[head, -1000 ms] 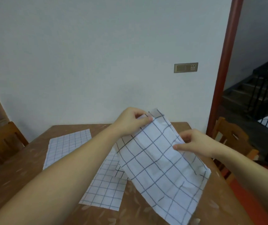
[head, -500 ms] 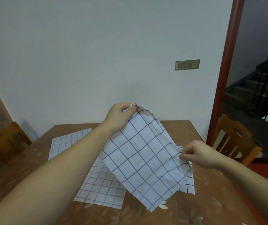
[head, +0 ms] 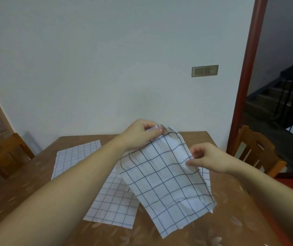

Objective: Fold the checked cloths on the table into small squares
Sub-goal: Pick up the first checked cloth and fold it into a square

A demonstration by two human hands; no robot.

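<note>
I hold a white cloth with a wide dark check (head: 161, 185) up above the brown table (head: 27, 189); it hangs slanting down to the right. My left hand (head: 140, 134) pinches its top corner between thumb and fingers. My right hand (head: 206, 157) pinches its right edge a little lower. Under it, a second white cloth with a finer blue check (head: 112, 206) lies flat on the table, partly hidden by my left forearm and the held cloth. A small piece of another checked cloth (head: 206, 174) shows behind my right wrist.
A wooden chair (head: 259, 155) stands at the table's right side and another (head: 2, 157) at the left. The table's far edge meets a white wall. A doorway with a red frame (head: 245, 86) opens onto stairs at the right.
My right hand has risen and moved closer to my left along the cloth's right edge. The held cloth now hangs lower and further right over the table.
</note>
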